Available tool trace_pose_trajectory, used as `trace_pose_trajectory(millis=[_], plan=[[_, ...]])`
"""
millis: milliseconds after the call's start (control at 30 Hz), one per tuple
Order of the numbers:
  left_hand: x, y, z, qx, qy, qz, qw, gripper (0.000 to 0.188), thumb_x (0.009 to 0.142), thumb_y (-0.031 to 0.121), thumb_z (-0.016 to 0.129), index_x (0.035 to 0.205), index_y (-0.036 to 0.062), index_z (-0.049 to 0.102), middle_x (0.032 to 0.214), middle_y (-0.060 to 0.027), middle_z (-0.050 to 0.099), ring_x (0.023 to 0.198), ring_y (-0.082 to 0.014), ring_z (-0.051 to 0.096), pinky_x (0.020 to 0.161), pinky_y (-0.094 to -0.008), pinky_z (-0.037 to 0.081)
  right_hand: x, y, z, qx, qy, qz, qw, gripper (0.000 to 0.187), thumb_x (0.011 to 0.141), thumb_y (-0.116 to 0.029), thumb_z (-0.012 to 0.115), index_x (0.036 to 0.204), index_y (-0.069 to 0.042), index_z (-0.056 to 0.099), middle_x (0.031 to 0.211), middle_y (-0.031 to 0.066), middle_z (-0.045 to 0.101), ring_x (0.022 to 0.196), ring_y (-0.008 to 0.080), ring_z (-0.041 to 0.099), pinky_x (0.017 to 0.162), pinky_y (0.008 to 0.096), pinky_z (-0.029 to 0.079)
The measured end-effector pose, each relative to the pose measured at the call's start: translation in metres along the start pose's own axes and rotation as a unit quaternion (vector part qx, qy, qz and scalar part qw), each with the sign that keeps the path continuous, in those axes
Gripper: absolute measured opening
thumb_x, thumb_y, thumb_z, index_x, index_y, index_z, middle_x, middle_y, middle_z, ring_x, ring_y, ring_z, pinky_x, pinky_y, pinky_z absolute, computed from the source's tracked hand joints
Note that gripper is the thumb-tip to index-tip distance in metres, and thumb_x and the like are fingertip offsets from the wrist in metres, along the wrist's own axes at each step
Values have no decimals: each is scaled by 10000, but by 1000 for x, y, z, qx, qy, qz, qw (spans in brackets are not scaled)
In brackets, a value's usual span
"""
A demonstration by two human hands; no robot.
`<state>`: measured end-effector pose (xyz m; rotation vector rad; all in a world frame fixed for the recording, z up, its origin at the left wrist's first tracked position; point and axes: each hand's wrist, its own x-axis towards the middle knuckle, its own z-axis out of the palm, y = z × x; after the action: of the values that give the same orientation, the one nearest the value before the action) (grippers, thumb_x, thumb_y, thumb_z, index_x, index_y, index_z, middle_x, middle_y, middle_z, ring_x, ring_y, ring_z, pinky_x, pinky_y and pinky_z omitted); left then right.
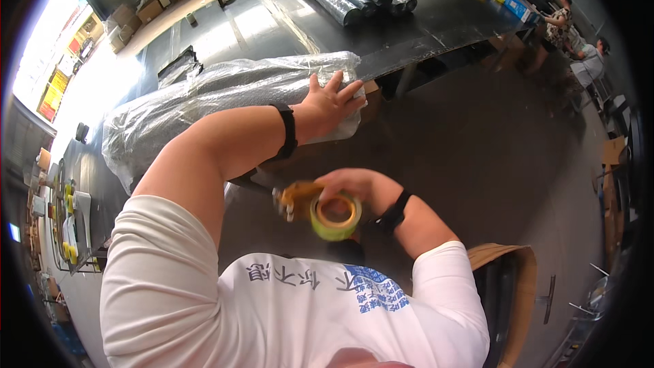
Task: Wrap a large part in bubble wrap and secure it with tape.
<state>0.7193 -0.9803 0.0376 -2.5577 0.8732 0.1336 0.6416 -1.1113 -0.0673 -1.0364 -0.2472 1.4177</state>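
A long bundle in clear bubble wrap lies along the near edge of the dark table. My left hand rests with spread fingers on the bundle's right end. Off the table, in front of my body, my right hand grips a tape dispenser, slightly smeared by motion. A roll of yellowish-green tape sits on the dispenser. What lies inside the wrap shows only as long grey shapes.
Several shiny black rolls lie farther back on the dark table. A small black piece is behind the bundle. An open cardboard box stands at lower right. Other people sit at the far right.
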Motion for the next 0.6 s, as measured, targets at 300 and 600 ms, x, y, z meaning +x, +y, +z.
trace_pose_trajectory(millis=[300,600], plan=[[30,-19,6,-4,59,-16,998,742,871,263,624,1514,339,263,1613,-6,93,1441,-365,171,1036,-677,319,-59,3,-68,45,59,-153,985,634,715,-3,626,1333,-13,483,1055,86,635,742,109,607,630,209,491],[113,-115,34,-56,167,-251,952,669,907,289,558,1511,336,274,1618,-17,90,1446,-403,173,1036,-752,205,-20,-53,-104,81,72,-292,950,484,683,-91,542,1149,39,563,977,131,644,894,244,644,816,350,522]])
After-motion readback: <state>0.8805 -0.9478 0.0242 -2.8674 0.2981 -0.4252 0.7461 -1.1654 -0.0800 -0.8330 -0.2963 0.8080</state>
